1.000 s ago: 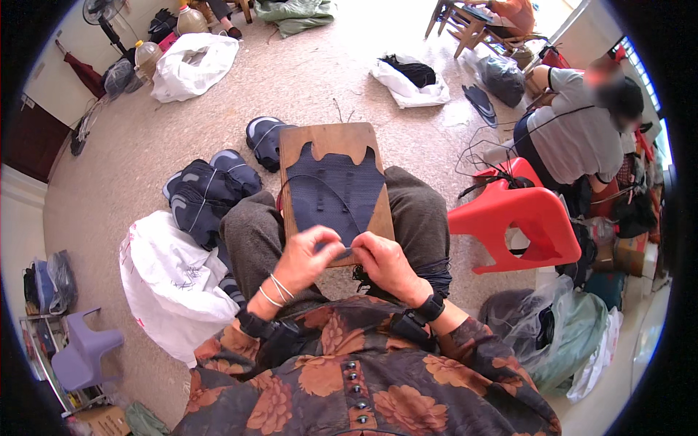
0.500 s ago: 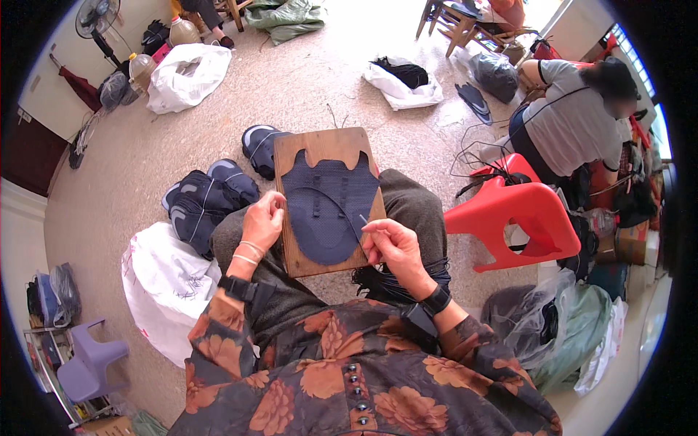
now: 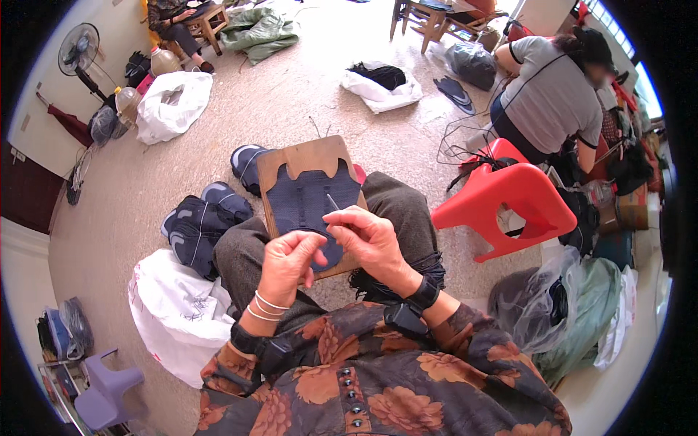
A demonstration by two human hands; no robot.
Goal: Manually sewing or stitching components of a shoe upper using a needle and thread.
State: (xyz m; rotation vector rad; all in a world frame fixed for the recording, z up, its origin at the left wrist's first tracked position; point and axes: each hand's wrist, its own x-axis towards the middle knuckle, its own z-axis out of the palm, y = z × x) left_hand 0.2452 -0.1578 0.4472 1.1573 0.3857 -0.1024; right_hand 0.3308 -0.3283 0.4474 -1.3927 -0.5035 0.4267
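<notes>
A wooden board (image 3: 273, 160) rests on my lap. On it lies a dark navy mesh piece (image 3: 291, 198), shaped like a flat shoe upper, with two rows of small loops down its middle. My right hand (image 3: 371, 240) is raised above the board's near part, pinching a thin metal needle (image 3: 332, 201) that points up and away. Close beside it, my left hand (image 3: 291, 263) has thumb and forefinger pressed together; what they hold, if anything, is too fine to make out. Both hands hide the near end of the mesh piece.
Tied bundles of dark pieces (image 3: 200, 229) and a white sack (image 3: 171, 305) are at my left. A red stool (image 3: 534, 196) stands right, with clear and green bags (image 3: 582, 312) nearer. One person (image 3: 552, 94) bends at far right; another (image 3: 178, 25) sits far left.
Both hands have come up and together from the board's sides, the needle staying in my right hand. The dark cord seen across the mesh piece before no longer shows there. My view has shifted slightly.
</notes>
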